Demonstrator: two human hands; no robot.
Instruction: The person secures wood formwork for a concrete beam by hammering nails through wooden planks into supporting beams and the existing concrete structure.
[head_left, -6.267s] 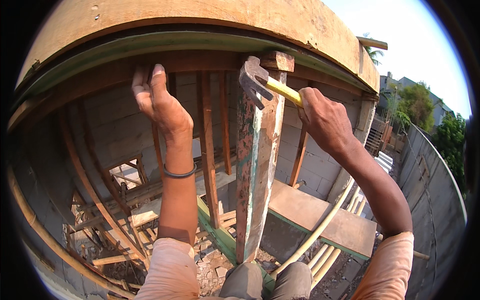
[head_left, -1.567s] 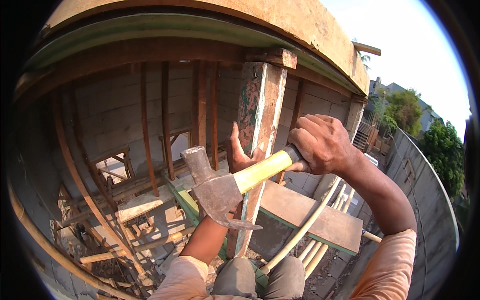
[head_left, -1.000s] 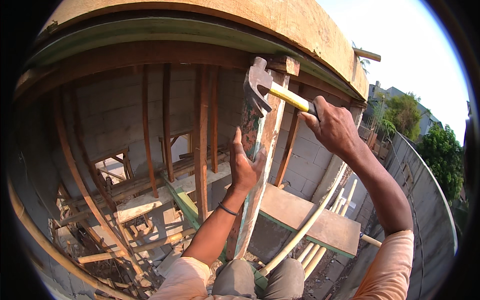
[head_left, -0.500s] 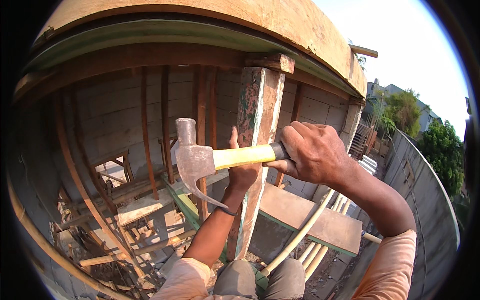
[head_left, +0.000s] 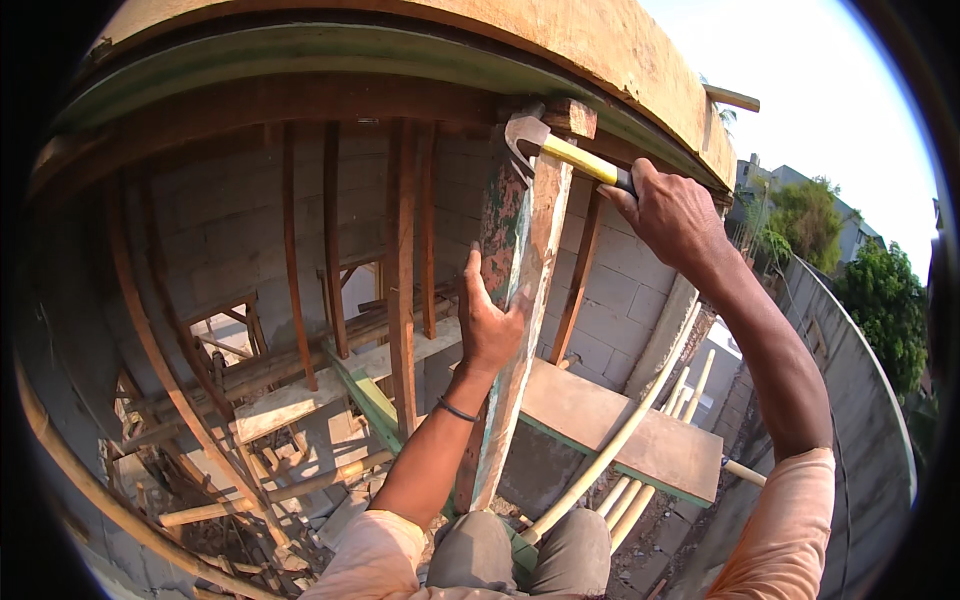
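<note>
My right hand (head_left: 672, 215) is closed round the black grip of a claw hammer (head_left: 580, 158) with a yellow handle. The hammer's steel head is raised to the upper end of an upright wooden post (head_left: 535, 260) with worn green and red paint; whether it touches the post cannot be made out. Lower down, my left hand (head_left: 490, 325) grips the post, its thumb side up along the near face. A short wood block (head_left: 570, 118) sits between the post's top and the beam above. The nail seen earlier near the post's top is hidden behind the hammer head.
Overhead runs a long wooden formwork beam (head_left: 450, 40). Thin timber props (head_left: 402, 270) stand to the left before a block wall. A plank platform (head_left: 620, 430) and bamboo poles (head_left: 600, 480) lie below on the right. A grey boundary wall (head_left: 850, 380) stands farther right.
My right hand has swung the hammer up and away, from in front of the post's middle to its upper end. My left hand stays on the post, now in plain view.
</note>
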